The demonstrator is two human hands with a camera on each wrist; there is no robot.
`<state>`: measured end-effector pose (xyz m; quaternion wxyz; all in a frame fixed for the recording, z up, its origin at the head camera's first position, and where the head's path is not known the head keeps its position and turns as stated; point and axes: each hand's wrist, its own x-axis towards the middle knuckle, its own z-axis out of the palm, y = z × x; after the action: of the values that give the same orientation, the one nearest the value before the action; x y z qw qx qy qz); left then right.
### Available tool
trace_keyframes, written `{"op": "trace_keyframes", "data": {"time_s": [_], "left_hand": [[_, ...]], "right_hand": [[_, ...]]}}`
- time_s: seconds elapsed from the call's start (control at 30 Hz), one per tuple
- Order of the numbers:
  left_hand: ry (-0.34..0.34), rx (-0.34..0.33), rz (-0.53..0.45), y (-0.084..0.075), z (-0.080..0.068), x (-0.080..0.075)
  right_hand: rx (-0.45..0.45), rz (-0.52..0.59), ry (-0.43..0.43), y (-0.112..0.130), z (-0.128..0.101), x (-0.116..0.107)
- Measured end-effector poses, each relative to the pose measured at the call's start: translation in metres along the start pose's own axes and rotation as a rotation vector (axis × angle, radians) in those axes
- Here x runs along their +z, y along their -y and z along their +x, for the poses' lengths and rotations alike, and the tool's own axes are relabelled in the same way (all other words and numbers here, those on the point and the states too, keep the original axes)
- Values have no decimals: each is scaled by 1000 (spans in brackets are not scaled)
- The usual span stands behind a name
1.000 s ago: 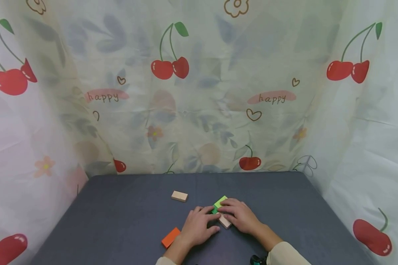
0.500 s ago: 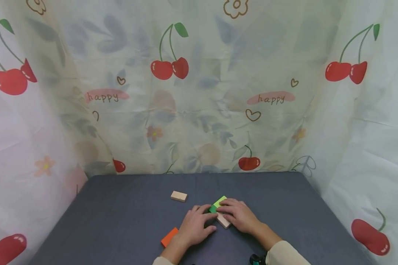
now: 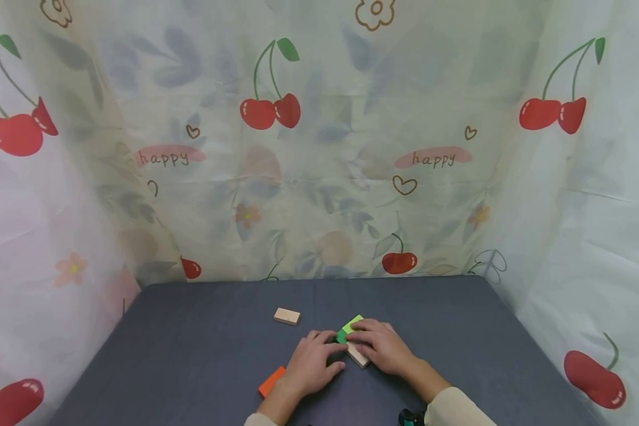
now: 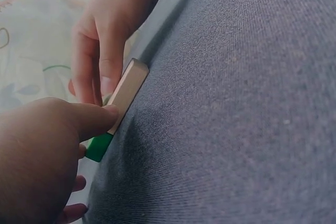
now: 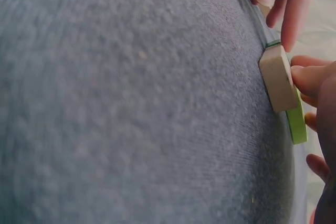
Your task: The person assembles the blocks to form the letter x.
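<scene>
Three small blocks sit together on the dark table: a lime-green block (image 3: pixel 351 323), a darker green block (image 3: pixel 341 336) and a plain wooden block (image 3: pixel 357 355) set at an angle to them. My left hand (image 3: pixel 312 364) rests beside their left end, its index fingertip at the wooden block's end and another finger beside the green one. The left thumb stands apart. My right hand (image 3: pixel 386 348) lies over the right side, its fingers touching the lime-green and wooden blocks. In the right wrist view, the wooden block (image 5: pixel 277 78) partly covers the lime-green block (image 5: pixel 297 120).
An orange block (image 3: pixel 271 381) lies by my left forearm. Another wooden block (image 3: pixel 287 316) lies farther back on the table (image 3: pixel 202 343). A dark object (image 3: pixel 410 417) shows at my right cuff. A cherry-printed curtain (image 3: pixel 319 148) surrounds the table's back and sides.
My left hand has shifted slightly left, showing more of the darker green block. My right hand stays almost still over the blocks. The head view has drifted a little.
</scene>
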<state>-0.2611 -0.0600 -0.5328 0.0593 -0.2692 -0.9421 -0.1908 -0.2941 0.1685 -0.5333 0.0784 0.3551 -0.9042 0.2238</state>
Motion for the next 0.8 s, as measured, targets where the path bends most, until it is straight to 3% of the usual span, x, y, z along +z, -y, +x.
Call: {"op": "trace_keyframes", "data": {"time_s": [0.8], "left_hand": [[-18, 35, 10, 2, -2, -2]], "right_hand": [[-17, -20, -14, 5, 2, 1]]}}
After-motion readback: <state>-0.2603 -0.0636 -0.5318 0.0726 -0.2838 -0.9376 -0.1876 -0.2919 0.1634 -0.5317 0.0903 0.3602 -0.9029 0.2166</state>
